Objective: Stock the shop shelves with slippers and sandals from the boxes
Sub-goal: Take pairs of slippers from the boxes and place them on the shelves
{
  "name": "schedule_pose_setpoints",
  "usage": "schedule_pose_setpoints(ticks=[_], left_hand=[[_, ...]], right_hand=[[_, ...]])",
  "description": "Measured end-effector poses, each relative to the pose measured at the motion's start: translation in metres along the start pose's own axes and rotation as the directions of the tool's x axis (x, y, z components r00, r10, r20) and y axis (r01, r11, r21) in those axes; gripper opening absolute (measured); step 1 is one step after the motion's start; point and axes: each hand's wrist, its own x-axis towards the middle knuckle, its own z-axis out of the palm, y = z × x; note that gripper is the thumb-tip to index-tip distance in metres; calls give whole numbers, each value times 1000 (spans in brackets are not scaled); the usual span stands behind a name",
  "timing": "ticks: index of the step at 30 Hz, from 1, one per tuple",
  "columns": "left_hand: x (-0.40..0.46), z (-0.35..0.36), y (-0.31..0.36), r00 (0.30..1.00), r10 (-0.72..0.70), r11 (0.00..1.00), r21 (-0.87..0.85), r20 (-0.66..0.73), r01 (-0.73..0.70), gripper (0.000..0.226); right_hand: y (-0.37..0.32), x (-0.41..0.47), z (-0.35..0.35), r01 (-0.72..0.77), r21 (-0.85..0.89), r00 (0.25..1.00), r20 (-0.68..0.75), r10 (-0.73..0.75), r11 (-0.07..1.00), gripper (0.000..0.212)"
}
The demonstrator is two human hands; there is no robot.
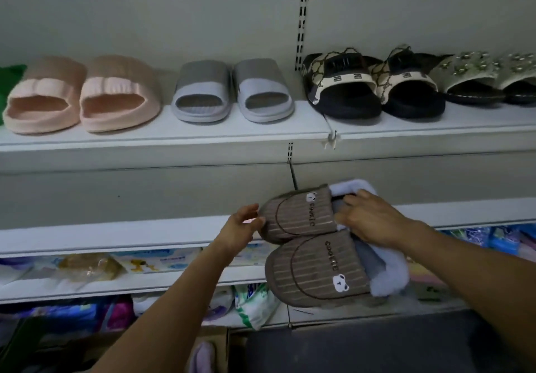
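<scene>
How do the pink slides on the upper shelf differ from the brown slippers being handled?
The pink slides stand untouched on the upper shelf; the brown slippers are held between the left hand and right hand, lower down. The pink slides are open-toed and plain; the brown slippers are closed-toed, striped, with bear patches and pale fluffy lining. Both are matched pairs, side by side.

Four slipper pairs sit side by side on the upper shelf, above packaged goods.
</scene>
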Motion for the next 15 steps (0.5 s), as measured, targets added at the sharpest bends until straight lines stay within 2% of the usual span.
schedule_pose_setpoints(ticks=[1,2,4,6,8,11,13,14,15], left_hand=[[10,0,1,1000,4,1000,16,5,-4,47],[21,-1,2,1000,6,1000,28,2,-6,47],[34,-4,1,1000,-6,1000,18,-17,6,49],[49,-6,-1,998,-40,999,-5,-44,40,54],[61,-6,-6,993,-71,997,2,-91,71,56],[72,-5,-16,984,-72,994,65,-164,83,54],[76,-6,-17,985,-30,989,138,-171,54,47],[77,-7,-17,986,-14,977,205,-167,48,44],[79,-8,-17,984,6,949,312,-177,51,42]], right_hand=[[4,15,-2,57,-50,998,14,-56,997,19],[15,31,2,99,-142,990,111,-83,985,14],[29,55,3,22,-174,978,208,15,984,8],[46,81,12,-48,-32,982,179,52,998,12],[57,108,23,-55,-34,986,153,60,998,17],[71,134,34,-161,-1,969,189,159,987,23],[80,138,44,-136,-5,979,152,135,991,21],[84,139,48,-55,-105,990,124,68,993,22],[86,139,51,-57,-90,990,121,67,994,28]])
